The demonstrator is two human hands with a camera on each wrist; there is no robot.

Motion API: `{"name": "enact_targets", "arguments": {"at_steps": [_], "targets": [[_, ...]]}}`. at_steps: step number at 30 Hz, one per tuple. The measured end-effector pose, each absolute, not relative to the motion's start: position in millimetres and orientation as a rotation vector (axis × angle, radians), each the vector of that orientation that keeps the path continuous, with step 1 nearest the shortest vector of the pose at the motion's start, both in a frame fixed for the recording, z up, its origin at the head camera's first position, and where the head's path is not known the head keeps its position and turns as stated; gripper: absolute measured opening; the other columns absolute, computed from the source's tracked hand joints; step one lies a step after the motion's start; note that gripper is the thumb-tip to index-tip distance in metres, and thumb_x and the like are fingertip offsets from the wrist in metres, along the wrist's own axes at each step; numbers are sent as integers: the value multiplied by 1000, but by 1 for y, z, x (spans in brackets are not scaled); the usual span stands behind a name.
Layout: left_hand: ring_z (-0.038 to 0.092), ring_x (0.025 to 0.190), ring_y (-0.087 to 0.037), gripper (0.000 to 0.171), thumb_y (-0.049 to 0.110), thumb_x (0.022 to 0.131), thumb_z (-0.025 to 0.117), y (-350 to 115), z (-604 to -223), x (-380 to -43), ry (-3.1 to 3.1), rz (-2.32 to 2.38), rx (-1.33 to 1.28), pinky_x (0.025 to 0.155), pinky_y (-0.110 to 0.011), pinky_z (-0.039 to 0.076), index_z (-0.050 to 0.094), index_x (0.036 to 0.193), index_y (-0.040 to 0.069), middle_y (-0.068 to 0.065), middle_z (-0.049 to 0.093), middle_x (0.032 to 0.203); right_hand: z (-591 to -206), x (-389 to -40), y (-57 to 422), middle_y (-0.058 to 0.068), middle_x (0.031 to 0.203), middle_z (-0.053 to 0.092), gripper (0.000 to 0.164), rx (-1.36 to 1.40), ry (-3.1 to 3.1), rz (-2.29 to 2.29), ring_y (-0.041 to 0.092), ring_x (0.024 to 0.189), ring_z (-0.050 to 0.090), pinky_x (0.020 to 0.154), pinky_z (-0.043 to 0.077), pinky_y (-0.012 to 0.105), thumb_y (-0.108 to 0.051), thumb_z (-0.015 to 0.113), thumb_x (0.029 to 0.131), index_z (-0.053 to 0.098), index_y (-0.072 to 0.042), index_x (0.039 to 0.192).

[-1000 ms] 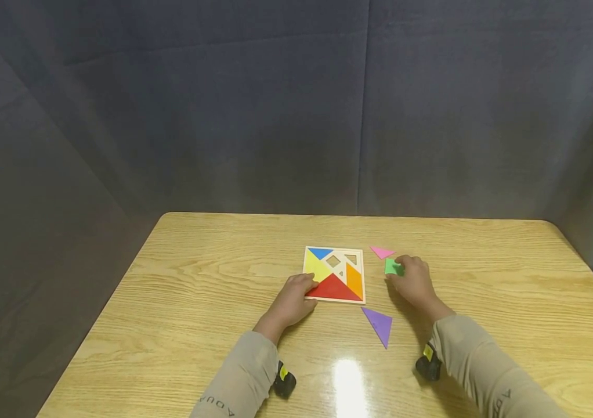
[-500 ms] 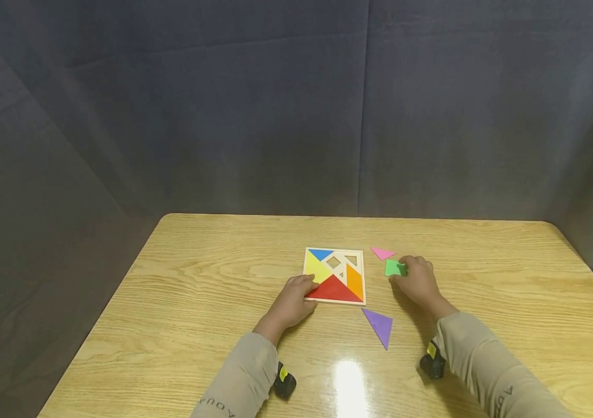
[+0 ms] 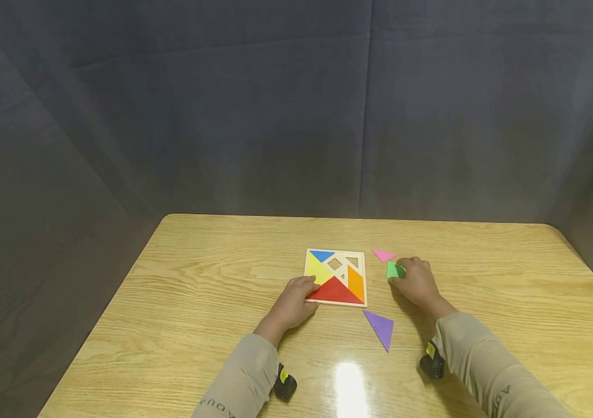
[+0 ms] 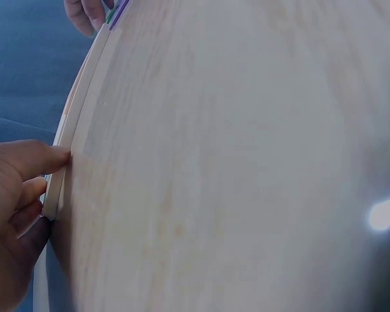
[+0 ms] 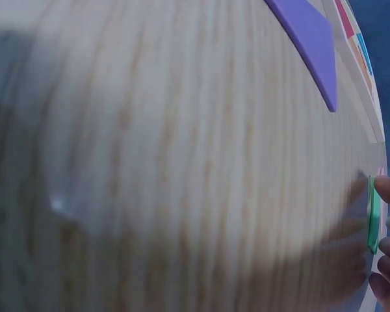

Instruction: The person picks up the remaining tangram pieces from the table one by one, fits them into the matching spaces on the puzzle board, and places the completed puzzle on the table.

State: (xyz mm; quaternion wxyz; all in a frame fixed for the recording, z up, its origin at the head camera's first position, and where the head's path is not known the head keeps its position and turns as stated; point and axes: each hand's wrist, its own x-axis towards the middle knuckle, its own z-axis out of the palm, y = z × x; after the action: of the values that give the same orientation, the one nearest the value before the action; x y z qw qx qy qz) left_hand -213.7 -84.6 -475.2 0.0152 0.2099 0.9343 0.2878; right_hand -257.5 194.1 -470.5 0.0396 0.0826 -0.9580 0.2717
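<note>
My left hand (image 3: 291,301) grips the near left corner of a square wooden tangram tray (image 3: 365,295), fingers over the top and thumb at the near edge. Blue (image 3: 321,255), yellow (image 3: 317,269), red (image 3: 335,292) and orange (image 3: 356,284) pieces lie in the tray, beside a few bare cutouts. To the right of it, my right hand (image 3: 418,283) pinches a green square tangram piece (image 3: 392,270) between thumb and fingers, low over the table. In the right wrist view, the green piece (image 5: 374,218) shows edge-on at the fingertips.
A pink triangle (image 3: 384,255) lies just behind the green piece. Nearer my body, a purple triangle (image 3: 381,328) rests in front of the tray's right corner. The wooden table (image 3: 197,278) ends at a dark cloth backdrop (image 3: 255,116).
My right hand shifts slightly right, then its fingers close in a little more over the green square piece. My left hand stays at the tray's corner, and the loose triangles keep their places.
</note>
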Motion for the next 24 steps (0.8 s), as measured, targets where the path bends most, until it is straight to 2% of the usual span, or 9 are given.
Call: {"name": "enact_targets", "arguments": {"at_steps": [10,24], "targets": [[33,119,-24,36,14,80,59,-84,-477,-213,2912,889,662,98,-33,27,55,114,3,-9,43,126,-470,-260,195,28,103,48,45,297,-2972,738,40,93,40,78,37,46,-16,62,75,50,13,107],[32,119,-24,36,15,80,59,-83,-476,-213,2911,894,676,98,-33,27,55,114,4,-9,43,127,-462,-264,195,19,88,47,39,342,-3033,706,34,82,41,66,39,39,-14,66,73,53,11,99]]}}
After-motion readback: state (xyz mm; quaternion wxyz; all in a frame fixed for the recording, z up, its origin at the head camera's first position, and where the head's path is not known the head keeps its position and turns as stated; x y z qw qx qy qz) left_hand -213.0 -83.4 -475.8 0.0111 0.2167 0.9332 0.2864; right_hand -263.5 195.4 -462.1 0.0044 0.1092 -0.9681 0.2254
